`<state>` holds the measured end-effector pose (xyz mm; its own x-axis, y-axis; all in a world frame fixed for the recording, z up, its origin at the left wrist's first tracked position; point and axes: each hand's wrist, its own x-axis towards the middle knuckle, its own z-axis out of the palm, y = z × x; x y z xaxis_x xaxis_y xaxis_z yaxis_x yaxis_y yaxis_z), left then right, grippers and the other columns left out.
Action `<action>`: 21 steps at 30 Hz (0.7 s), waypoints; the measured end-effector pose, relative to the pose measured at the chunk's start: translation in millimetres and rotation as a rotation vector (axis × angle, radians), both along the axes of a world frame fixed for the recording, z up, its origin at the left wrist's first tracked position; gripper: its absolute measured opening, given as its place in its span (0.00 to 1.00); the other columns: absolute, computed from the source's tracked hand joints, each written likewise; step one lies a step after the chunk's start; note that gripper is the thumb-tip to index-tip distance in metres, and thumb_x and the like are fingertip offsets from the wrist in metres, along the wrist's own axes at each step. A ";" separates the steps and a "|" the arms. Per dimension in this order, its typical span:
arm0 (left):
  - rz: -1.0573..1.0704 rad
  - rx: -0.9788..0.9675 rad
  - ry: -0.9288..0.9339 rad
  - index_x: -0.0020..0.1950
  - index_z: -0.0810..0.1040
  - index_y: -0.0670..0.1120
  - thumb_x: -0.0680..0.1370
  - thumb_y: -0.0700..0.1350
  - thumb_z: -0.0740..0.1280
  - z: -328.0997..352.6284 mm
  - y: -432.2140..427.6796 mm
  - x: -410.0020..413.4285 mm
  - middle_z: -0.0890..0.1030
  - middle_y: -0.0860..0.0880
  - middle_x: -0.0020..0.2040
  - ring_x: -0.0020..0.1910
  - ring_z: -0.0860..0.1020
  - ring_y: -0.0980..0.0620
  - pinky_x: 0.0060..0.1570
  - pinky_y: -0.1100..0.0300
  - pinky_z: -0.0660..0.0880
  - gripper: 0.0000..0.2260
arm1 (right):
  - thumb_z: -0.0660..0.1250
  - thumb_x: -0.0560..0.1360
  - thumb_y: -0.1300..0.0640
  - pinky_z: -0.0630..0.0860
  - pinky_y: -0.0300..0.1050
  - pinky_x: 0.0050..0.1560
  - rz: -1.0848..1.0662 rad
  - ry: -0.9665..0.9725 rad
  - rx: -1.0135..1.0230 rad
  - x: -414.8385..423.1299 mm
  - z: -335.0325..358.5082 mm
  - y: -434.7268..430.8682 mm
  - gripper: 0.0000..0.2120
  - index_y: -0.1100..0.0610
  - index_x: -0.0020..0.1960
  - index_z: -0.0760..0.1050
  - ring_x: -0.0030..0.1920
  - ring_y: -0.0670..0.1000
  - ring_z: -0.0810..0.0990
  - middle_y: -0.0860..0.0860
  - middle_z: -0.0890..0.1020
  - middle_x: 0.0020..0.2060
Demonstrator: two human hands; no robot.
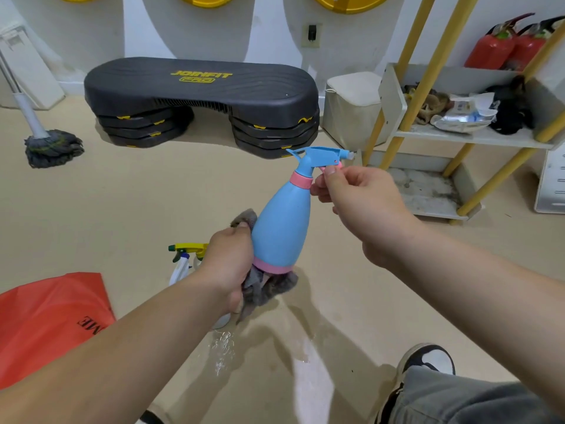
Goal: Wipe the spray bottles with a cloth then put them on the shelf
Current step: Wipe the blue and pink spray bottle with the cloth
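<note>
Both closed: left grip [227, 264] clasps cloth [269, 287] round the blue spray bottle [282, 228], right grip [363, 203] pinches its trigger [321, 169]. Wet floor [305, 356] below it.

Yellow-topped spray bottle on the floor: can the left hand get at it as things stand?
Likely not yet. The yellow-topped bottle stands close beside the left hand, but that grip is full: it holds the grey cloth against the base of the blue spray bottle.

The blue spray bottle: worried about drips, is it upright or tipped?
Tipped: the blue spray bottle leans, head up and rightward, its base gripped with the cloth in the left hand, the right hand pinching its trigger.
</note>
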<state>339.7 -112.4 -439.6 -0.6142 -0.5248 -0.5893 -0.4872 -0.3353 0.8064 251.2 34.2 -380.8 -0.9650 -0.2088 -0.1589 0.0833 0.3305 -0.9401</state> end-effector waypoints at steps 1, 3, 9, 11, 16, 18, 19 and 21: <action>-0.031 -0.112 0.012 0.57 0.81 0.44 0.87 0.49 0.57 -0.6 -1.5 -1.0 0.84 0.41 0.45 0.34 0.81 0.43 0.37 0.49 0.83 0.15 | 0.63 0.84 0.49 0.76 0.45 0.48 0.016 0.020 0.014 0.9 0.3 -0.4 0.17 0.54 0.43 0.83 0.54 0.56 0.84 0.52 0.87 0.46; -0.122 -0.310 0.101 0.57 0.81 0.48 0.88 0.52 0.55 2.5 1.1 -0.5 0.84 0.43 0.51 0.44 0.82 0.42 0.51 0.47 0.82 0.16 | 0.63 0.84 0.50 0.75 0.45 0.46 0.054 0.064 0.037 3.9 0.4 -1.1 0.17 0.54 0.42 0.84 0.53 0.58 0.84 0.56 0.87 0.46; -0.366 -0.273 0.425 0.59 0.84 0.52 0.87 0.53 0.59 21.6 4.4 2.8 0.86 0.47 0.56 0.55 0.84 0.48 0.59 0.48 0.77 0.14 | 0.61 0.86 0.57 0.76 0.31 0.42 0.240 0.072 -0.075 5.6 -3.0 -1.7 0.15 0.56 0.43 0.80 0.40 0.40 0.81 0.46 0.85 0.37; -0.432 -0.057 0.443 0.61 0.85 0.50 0.85 0.54 0.61 30.0 -6.1 2.4 0.87 0.45 0.57 0.55 0.85 0.43 0.57 0.49 0.80 0.15 | 0.60 0.86 0.56 0.76 0.35 0.43 0.268 -0.007 -0.150 2.9 -1.7 -0.2 0.15 0.57 0.44 0.80 0.40 0.44 0.82 0.49 0.86 0.38; -0.372 0.378 0.370 0.50 0.89 0.46 0.73 0.55 0.69 38.7 -5.4 9.7 0.87 0.43 0.50 0.43 0.85 0.46 0.45 0.57 0.82 0.16 | 0.58 0.87 0.53 0.72 0.31 0.37 0.267 -0.101 -0.141 7.0 -4.3 -3.5 0.18 0.56 0.42 0.78 0.37 0.44 0.78 0.49 0.82 0.38; -0.365 0.407 0.388 0.52 0.89 0.47 0.73 0.54 0.70 38.5 -4.5 9.2 0.87 0.43 0.52 0.45 0.85 0.46 0.50 0.54 0.81 0.15 | 0.58 0.87 0.49 0.69 0.38 0.41 0.254 -0.061 -0.046 4.3 -6.0 -4.6 0.18 0.54 0.43 0.78 0.39 0.47 0.74 0.50 0.79 0.39; -0.376 0.407 0.396 0.52 0.89 0.48 0.74 0.54 0.69 39.8 -4.3 8.0 0.87 0.44 0.53 0.46 0.85 0.46 0.52 0.53 0.81 0.15 | 0.58 0.86 0.47 0.68 0.42 0.43 0.256 -0.053 -0.011 2.8 -7.1 -4.9 0.18 0.54 0.45 0.79 0.41 0.49 0.72 0.51 0.77 0.40; -0.412 0.367 0.391 0.52 0.89 0.47 0.77 0.52 0.68 40.4 -4.9 5.9 0.88 0.44 0.53 0.47 0.86 0.48 0.51 0.55 0.83 0.13 | 0.58 0.86 0.47 0.67 0.45 0.43 0.251 -0.085 0.030 2.1 -7.5 -4.8 0.19 0.57 0.48 0.80 0.40 0.49 0.71 0.51 0.76 0.40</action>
<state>345.7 -117.2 -399.1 -0.9256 -0.0104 -0.3784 -0.3295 -0.4702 0.8188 253.4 29.5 -388.3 -0.8665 -0.4339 -0.2469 0.0734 0.3785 -0.9227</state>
